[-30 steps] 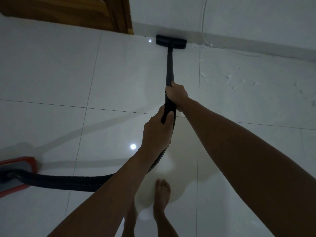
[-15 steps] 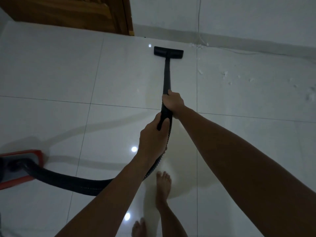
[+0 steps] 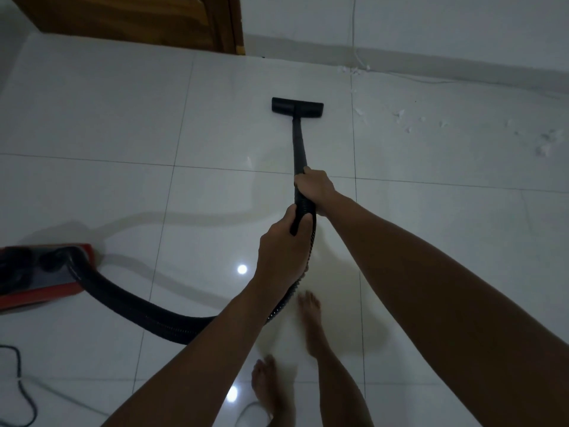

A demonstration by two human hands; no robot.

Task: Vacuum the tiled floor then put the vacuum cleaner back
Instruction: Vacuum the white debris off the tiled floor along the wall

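A black vacuum wand [image 3: 299, 143] runs from my hands down to its flat floor head [image 3: 297, 108], which rests on the white tiled floor [image 3: 107, 118] some way short of the far wall. My right hand [image 3: 314, 188] grips the wand higher up. My left hand [image 3: 281, 248] grips the handle end just behind it, where the ribbed black hose [image 3: 147, 315] starts. The hose curves left to the red vacuum body [image 3: 40, 272] at the left edge. White scraps [image 3: 403, 118] lie on the tiles to the right of the head.
A wooden door [image 3: 138, 20] stands at the top left, with a white wall and skirting [image 3: 431, 69] along the back. A thin white cable [image 3: 354, 32] runs down the wall. A dark cord [image 3: 18, 389] lies at the lower left. My bare feet [image 3: 308, 322] stand below my hands.
The floor head has been pulled back from the skirting toward me. I have stepped back, and the red vacuum body shows more at the left.
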